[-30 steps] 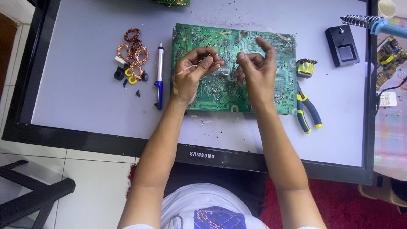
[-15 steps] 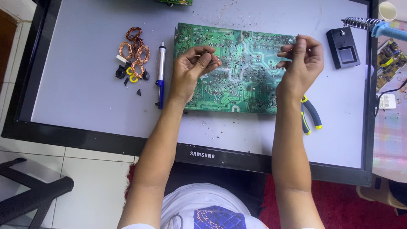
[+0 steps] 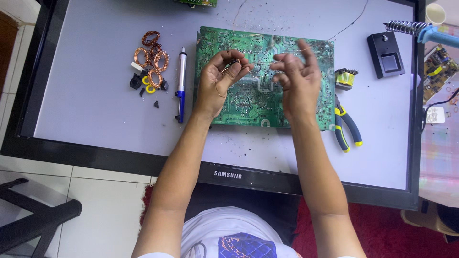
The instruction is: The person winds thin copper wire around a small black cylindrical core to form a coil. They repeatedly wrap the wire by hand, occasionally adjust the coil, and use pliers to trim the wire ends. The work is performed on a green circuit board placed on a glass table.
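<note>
Over a green circuit board [image 3: 258, 102] lying solder side up, my left hand [image 3: 221, 86] pinches a small copper-wound coil [image 3: 233, 64] between thumb and fingertips. A thin loop of copper wire [image 3: 217, 91] hangs from it across my palm. A short gap to the right, my right hand [image 3: 297, 83] is raised with its fingers loosely curled, and a fine strand of the same wire runs over its fingertips. Both hands hover above the middle of the board.
Left of the board are a pile of copper coils and small yellow and black parts [image 3: 150, 62] and a blue-white desoldering pump [image 3: 180, 86]. To its right lie a small transformer [image 3: 344, 79], pliers [image 3: 346, 126], a black stand [image 3: 386, 53] and a soldering iron [image 3: 425, 31]. The surface is a flat monitor [image 3: 95, 110].
My right hand first swung out to the board's right end, drawing wire from the coil, then came back toward the left hand. The left hand stayed nearly in place.
</note>
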